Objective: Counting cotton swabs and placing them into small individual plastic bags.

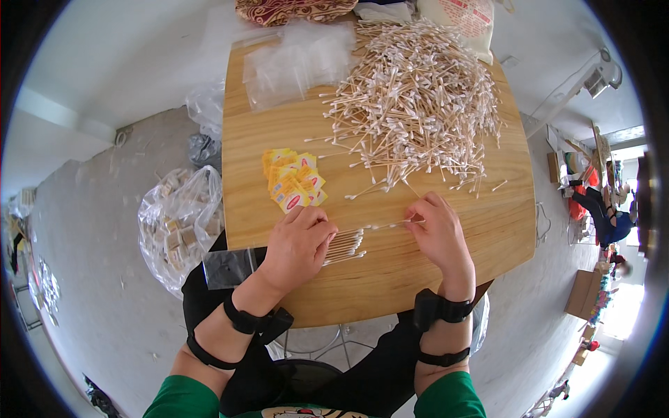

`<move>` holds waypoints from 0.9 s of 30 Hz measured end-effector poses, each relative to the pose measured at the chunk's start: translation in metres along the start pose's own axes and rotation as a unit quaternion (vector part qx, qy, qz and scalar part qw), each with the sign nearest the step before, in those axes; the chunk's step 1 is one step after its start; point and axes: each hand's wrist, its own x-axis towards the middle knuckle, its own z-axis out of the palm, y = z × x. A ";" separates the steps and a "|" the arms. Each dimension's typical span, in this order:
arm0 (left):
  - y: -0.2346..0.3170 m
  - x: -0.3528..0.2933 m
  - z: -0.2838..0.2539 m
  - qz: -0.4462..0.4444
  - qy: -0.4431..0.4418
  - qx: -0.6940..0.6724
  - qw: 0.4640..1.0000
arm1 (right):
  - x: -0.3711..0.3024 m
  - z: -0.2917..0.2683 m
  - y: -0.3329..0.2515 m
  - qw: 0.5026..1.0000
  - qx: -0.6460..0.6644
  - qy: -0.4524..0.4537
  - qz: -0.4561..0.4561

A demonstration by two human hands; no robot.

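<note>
Right hand has its grip pinched on 1 cotton swab over the table; left hand has its grip curled by the lined-up swabs, can't tell if it's holding any.

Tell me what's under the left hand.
Sticking out from under the left hand is a row of cotton swabs, white tips showing at right. The hand covers their other ends and whatever lies beneath.

Two hands; one swab heap
</note>
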 end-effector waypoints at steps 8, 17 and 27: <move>0.001 0.000 0.001 0.006 -0.012 -0.013 1.000 | 0.010 0.026 -0.007 0.998 0.046 0.024 -0.036; 0.002 0.002 0.001 -0.001 0.032 0.026 0.999 | 0.013 0.054 -0.054 0.986 0.098 0.015 -0.132; 0.004 0.000 0.005 -0.009 0.029 0.041 0.999 | 0.011 0.041 -0.040 0.995 0.066 0.005 -0.080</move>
